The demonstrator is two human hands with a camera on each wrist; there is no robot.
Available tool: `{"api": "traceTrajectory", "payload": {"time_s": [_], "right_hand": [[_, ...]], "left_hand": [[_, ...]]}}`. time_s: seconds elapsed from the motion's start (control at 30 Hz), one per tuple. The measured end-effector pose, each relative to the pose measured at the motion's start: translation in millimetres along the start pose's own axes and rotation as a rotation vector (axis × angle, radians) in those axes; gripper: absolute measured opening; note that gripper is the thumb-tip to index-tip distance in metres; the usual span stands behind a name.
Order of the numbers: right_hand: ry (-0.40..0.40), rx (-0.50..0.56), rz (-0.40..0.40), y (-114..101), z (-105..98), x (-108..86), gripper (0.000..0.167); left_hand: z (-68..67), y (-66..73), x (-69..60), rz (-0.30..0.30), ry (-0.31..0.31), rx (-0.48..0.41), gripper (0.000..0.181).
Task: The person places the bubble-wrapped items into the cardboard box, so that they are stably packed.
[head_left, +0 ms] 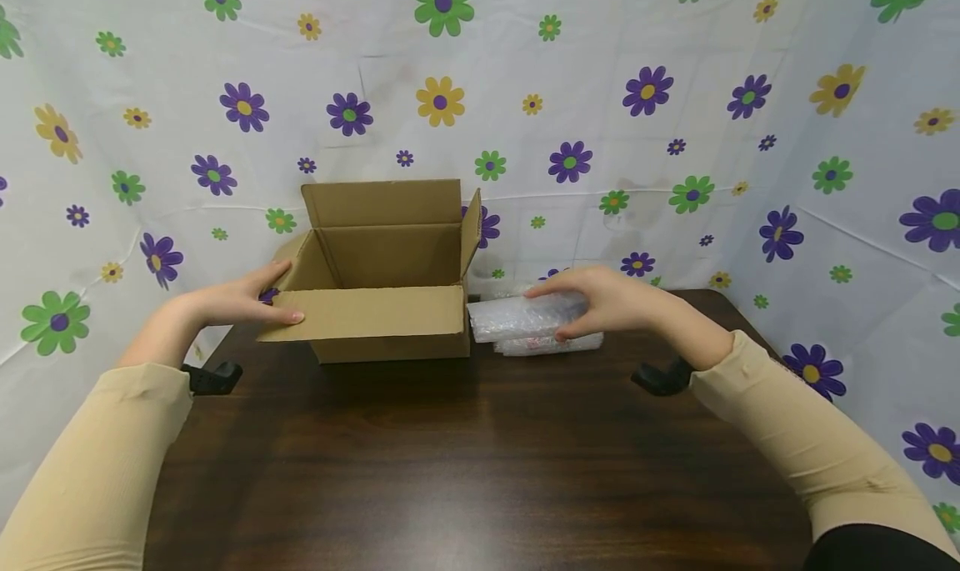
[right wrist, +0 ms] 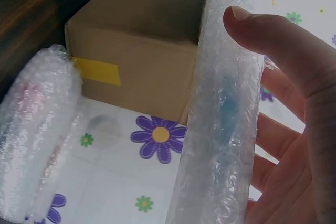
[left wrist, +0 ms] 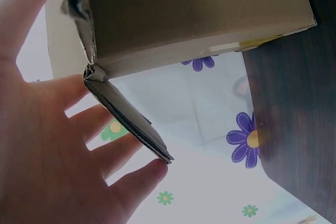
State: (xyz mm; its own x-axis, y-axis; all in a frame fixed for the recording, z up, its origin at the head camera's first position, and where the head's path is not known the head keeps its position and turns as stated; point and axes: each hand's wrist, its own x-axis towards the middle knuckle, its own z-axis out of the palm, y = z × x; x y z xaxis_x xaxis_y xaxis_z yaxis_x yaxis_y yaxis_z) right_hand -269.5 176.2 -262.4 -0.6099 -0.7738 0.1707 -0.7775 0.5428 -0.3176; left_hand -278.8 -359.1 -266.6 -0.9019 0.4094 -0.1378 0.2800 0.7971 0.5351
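An open cardboard box [head_left: 393, 348] stands on the table with its flaps spread outward. My left hand [head_left: 232, 299] rests at its left corner, thumb on the front flap [head_left: 390, 311] and straight fingers against the outside of the side flap [left wrist: 128, 114]. To the right of the box, my right hand [head_left: 617, 298] holds a bubble-wrapped packet [right wrist: 218, 119] between thumb and fingers. Something bluish shows faintly through that wrap. Below it lies another bubble-wrapped packet [right wrist: 37, 135], with a reddish patch inside. What the packets contain cannot be made out.
The dark wooden table [head_left: 465, 463] extends in front of the box. A white flower-print cloth [head_left: 517, 62] hangs behind and at both sides. Yellow tape [right wrist: 98, 72] marks the box's side. Black wrist mounts [head_left: 213, 379] sit on both forearms.
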Motion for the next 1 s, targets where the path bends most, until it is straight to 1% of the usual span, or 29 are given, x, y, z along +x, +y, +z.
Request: {"api": "traceTrajectory", "payload": {"time_s": [0.1,0.17,0.3,0.37,0.43,0.6,0.7,0.87,1.0], "right_hand": [[0.003,0.002,-0.012,-4.0,-6.4,1.3,0.058],[0.005,0.006,-0.017,-6.5,-10.8,1.7,0.058],[0.006,0.014,-0.024,-10.8,-17.6,5.2,0.058],[0.001,0.02,-0.036,-13.0,-20.0,9.1,0.059],[-0.007,0.023,-0.046,-15.6,-22.0,13.8,0.059],[-0.026,0.042,-0.107,-22.9,-26.5,29.7,0.059],[-0.024,0.037,-0.14,-29.1,-28.5,39.7,0.058],[-0.019,0.003,-0.184,-41.5,-31.4,54.3,0.058],[-0.027,-0.007,-0.207,-52.1,-34.1,65.9,0.058]], "left_hand": [[-0.2,-2.7,1.1,-0.006,-0.001,-0.008,0.104],[0.0,-6.0,3.2,-0.021,0.007,-0.005,0.104],[0.0,-7.8,4.8,-0.035,0.011,0.0,0.106],[0.4,-6.9,4.5,-0.034,0.014,0.003,0.107],[0.4,-5.3,3.3,-0.018,0.013,0.005,0.106],[0.1,3.1,-0.8,-0.002,0.0,-0.002,0.105],[0.0,6.1,-1.3,-0.007,-0.009,0.001,0.104],[0.5,8.8,-1.7,-0.013,-0.007,0.01,0.103],[1.0,10.2,-2.0,-0.009,-0.008,0.008,0.103]]}}
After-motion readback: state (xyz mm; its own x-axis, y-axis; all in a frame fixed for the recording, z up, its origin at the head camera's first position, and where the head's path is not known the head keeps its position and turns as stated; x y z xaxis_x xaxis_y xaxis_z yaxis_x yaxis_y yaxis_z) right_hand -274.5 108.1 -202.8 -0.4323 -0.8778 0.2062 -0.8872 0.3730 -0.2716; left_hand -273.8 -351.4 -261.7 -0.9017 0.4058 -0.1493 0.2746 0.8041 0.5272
